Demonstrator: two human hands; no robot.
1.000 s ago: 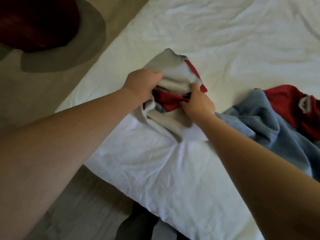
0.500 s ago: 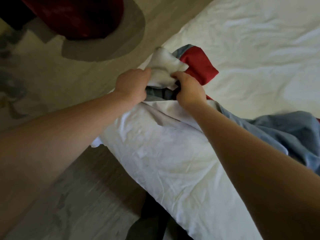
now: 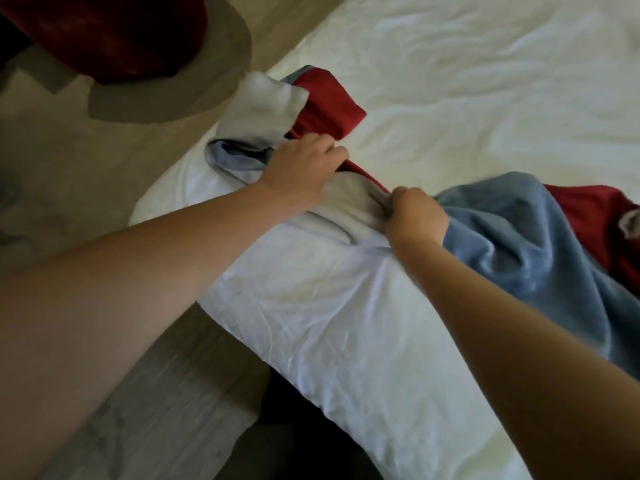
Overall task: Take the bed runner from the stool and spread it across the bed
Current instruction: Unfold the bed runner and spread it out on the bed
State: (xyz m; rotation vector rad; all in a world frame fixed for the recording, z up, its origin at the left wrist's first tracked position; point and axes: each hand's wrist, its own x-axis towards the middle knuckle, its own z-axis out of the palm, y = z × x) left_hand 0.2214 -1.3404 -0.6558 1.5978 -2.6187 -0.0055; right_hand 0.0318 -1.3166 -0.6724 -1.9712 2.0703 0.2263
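Observation:
The bed runner [image 3: 512,233], a crumpled cloth in blue, red and pale grey, lies along the near left edge of the bed [image 3: 450,81], which has a wrinkled white sheet. Its left end is bunched at the bed's corner, with a grey flap and a red fold showing. My left hand [image 3: 301,164] grips the runner near that end, fingers curled into the fabric. My right hand [image 3: 415,216] pinches a grey fold of the runner a short way to the right. The rest of the runner trails off to the right edge of view.
A dark red stool [image 3: 114,32] stands on the floor at the upper left, casting a grey shadow. Pale wood-look floor [image 3: 69,161] runs along the bed's left side. A dark shape [image 3: 294,427] sits below the bed's near edge.
My hands have moved apart along the runner, the right one sliding rightward. The bunched end has opened out over the bed's corner, showing more red and grey cloth.

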